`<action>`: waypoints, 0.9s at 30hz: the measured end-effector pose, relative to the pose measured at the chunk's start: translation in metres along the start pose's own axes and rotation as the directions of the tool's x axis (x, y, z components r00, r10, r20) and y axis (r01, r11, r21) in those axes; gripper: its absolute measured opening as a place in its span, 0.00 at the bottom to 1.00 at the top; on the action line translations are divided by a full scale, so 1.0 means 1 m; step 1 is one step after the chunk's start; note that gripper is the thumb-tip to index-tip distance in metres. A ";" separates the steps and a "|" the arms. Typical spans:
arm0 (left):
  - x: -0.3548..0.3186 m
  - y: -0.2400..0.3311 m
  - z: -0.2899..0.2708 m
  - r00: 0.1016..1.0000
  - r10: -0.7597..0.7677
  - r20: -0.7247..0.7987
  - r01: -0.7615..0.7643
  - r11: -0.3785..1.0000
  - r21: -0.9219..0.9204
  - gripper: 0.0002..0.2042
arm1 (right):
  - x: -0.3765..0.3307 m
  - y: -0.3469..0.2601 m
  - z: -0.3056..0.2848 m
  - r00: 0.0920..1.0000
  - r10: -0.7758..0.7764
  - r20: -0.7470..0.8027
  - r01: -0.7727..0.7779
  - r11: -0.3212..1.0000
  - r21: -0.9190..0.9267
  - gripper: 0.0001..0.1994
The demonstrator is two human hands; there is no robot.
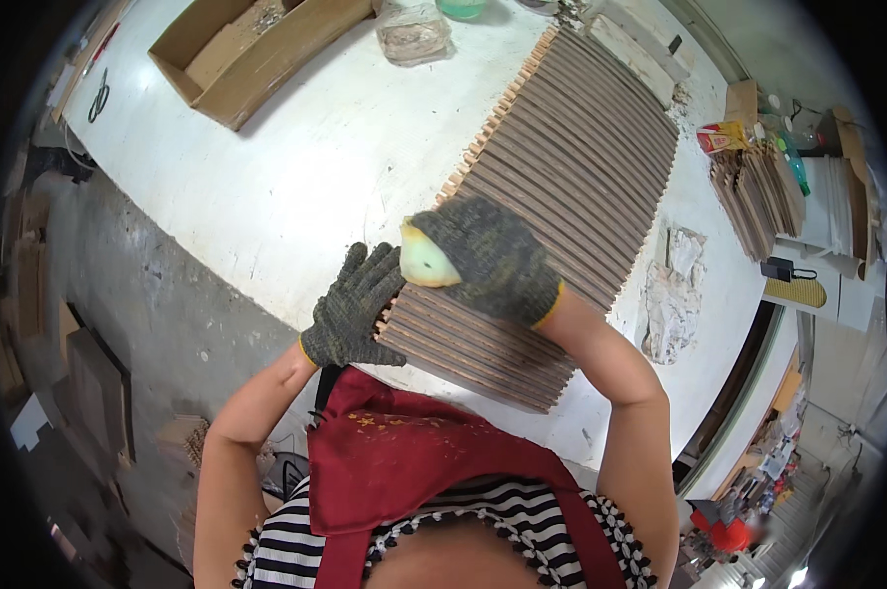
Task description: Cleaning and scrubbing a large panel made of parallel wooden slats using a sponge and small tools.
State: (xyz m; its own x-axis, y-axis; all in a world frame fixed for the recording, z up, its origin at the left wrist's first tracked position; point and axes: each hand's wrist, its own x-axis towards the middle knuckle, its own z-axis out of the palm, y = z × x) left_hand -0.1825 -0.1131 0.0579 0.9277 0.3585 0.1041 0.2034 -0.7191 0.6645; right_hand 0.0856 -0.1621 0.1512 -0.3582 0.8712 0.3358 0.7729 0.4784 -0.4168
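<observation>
A long row of narrow brown wooden strips (pixel 571 147) lies side by side on a white table, running from near my apron toward the far right. My right hand (pixel 488 257), in a dark knitted glove, is closed on a pale yellow-white sponge (pixel 426 260) over the strips' left ends. Whether the sponge touches the wood, I cannot tell. My left hand (pixel 353 306), gloved alike, has its fingers spread and rests against the left ends of the nearest strips. Some strips are hidden under my right hand and forearm.
A brown open-topped box (pixel 267 61) stands at the far left of the white table (pixel 237 196), with a clear plastic-wrapped bundle (pixel 412 34) beside it. Scissors (pixel 99 98) lie near the left edge. Crumpled whitish paper (pixel 672 294) is right of the strips. More stacked strips (pixel 757 196) stand beyond.
</observation>
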 end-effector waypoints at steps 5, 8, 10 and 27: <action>0.001 0.000 0.002 1.000 0.021 -0.021 -0.021 1.000 0.006 0.60 | 0.031 0.092 -0.032 0.897 0.366 -0.248 -0.411 0.897 -0.161 0.22; 0.005 0.000 0.003 0.999 0.030 -0.016 -0.030 1.000 -0.007 0.60 | 0.023 0.129 -0.072 0.828 0.472 -0.303 -0.558 0.748 -0.358 0.23; 0.004 0.001 0.001 1.000 0.026 -0.011 -0.026 1.000 -0.006 0.60 | 0.013 0.135 -0.068 0.804 0.475 -0.359 -0.595 0.648 -0.476 0.23; 0.004 0.001 0.002 0.999 0.032 -0.019 -0.033 0.999 -0.027 0.58 | 0.005 0.081 -0.041 0.898 0.323 -0.300 -0.392 0.896 -0.210 0.24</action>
State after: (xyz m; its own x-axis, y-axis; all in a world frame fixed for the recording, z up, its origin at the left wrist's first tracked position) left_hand -0.1781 -0.1137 0.0569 0.9278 0.3462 0.1395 0.1643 -0.7145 0.6801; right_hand 0.1681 -0.1232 0.1537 0.0849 0.9035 0.4202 0.9427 0.0637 -0.3276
